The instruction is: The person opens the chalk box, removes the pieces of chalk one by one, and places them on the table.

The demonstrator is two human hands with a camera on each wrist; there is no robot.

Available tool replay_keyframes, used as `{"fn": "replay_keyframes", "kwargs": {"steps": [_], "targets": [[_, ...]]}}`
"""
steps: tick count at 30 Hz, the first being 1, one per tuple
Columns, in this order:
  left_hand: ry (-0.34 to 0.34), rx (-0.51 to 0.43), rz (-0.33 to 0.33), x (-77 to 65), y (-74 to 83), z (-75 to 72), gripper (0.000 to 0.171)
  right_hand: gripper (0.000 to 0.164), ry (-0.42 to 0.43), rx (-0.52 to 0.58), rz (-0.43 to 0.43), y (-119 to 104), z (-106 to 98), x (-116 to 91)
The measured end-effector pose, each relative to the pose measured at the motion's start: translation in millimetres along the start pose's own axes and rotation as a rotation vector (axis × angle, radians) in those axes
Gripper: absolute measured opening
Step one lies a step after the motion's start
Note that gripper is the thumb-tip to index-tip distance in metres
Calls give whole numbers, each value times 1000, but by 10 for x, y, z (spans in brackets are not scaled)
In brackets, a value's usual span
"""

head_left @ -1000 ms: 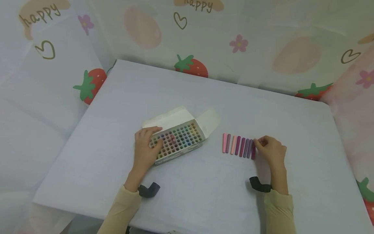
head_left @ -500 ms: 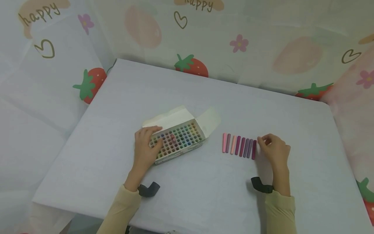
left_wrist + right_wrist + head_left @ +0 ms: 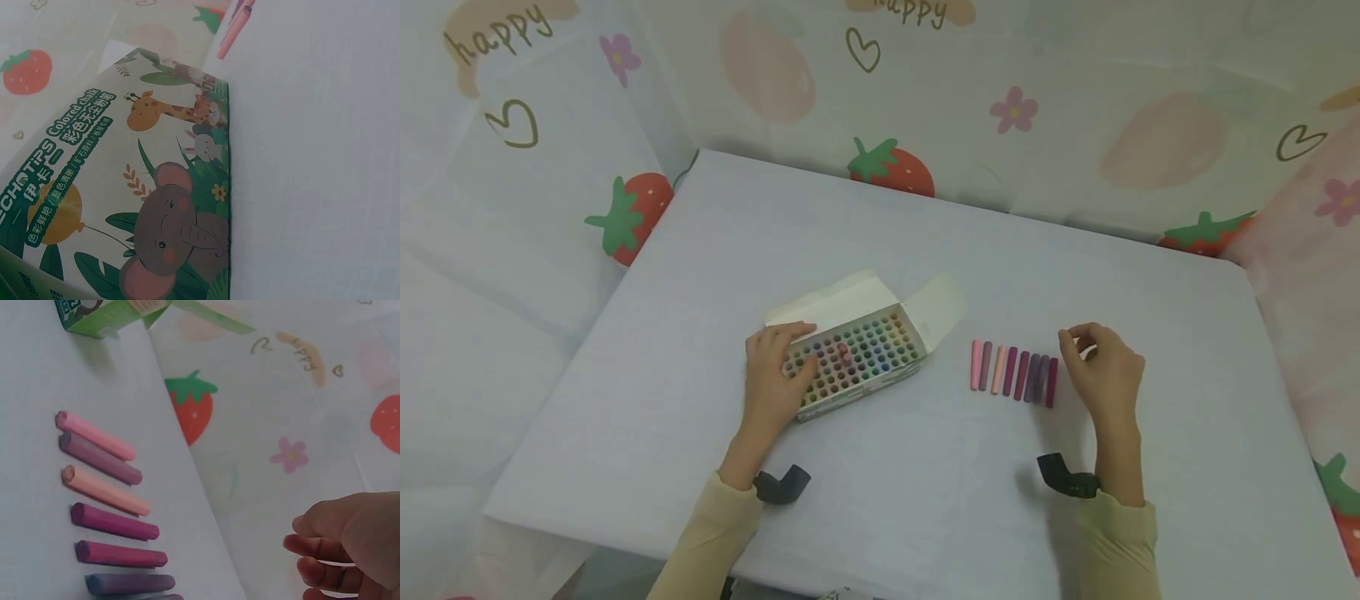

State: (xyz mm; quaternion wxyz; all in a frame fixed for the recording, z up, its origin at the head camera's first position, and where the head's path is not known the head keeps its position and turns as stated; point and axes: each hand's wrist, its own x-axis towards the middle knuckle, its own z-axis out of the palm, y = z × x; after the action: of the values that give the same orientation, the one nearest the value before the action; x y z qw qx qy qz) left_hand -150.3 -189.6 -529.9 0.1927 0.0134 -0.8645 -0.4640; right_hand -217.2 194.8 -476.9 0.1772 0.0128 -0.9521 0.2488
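Observation:
On the table stands an opened box of colored chalk (image 3: 867, 387), its flaps folded back and rows of round chalk ends showing. My left hand (image 3: 772, 377) grips the box's left end, thumb near the front and fingers at the back edge. In the left wrist view the printed chalk box (image 3: 178, 215) fills much of the picture, and that hand is out of sight. To the right, several pink, peach and purple chalk sticks (image 3: 1022, 376) lie in a row. My right hand (image 3: 1105, 372) hovers beside the row's right end, fingers loosely curled, holding nothing visible.
A white cloth covers the table (image 3: 925, 483). Behind it hangs a curtain (image 3: 1075, 117) printed with strawberries, flowers and hearts. Dark wrist mounts (image 3: 783, 485) sit at both wrists.
My right hand has let go of the rightmost chalk stick and moved slightly right and up, away from the row. My left hand has stayed on the box.

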Motion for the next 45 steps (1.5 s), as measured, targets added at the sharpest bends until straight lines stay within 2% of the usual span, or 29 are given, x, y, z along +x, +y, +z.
{"fn": "replay_keyframes", "kwargs": {"steps": [8, 16, 24, 35, 39, 45], "targets": [[-2, 7, -9, 8, 16, -13, 34, 18, 76, 107, -70, -250, 33, -4], [-2, 18, -6, 1, -30, 7, 33, 15, 95, 184, -147, -592, 106, -2], [2, 6, 7, -2, -45, 26, 35, 10, 115, 255, -221, -818, 206, -18], [5, -7, 2, 8, -17, 27, 35, 9, 70, 327, -255, -1135, 298, -84], [7, -8, 2, 10, -11, 27, 35, 9, 26, 317, -278, -1234, 383, -119], [6, -9, 1, 11, 2, 24, 35, 9, -36, 277, -355, -1359, 576, -216]]}}
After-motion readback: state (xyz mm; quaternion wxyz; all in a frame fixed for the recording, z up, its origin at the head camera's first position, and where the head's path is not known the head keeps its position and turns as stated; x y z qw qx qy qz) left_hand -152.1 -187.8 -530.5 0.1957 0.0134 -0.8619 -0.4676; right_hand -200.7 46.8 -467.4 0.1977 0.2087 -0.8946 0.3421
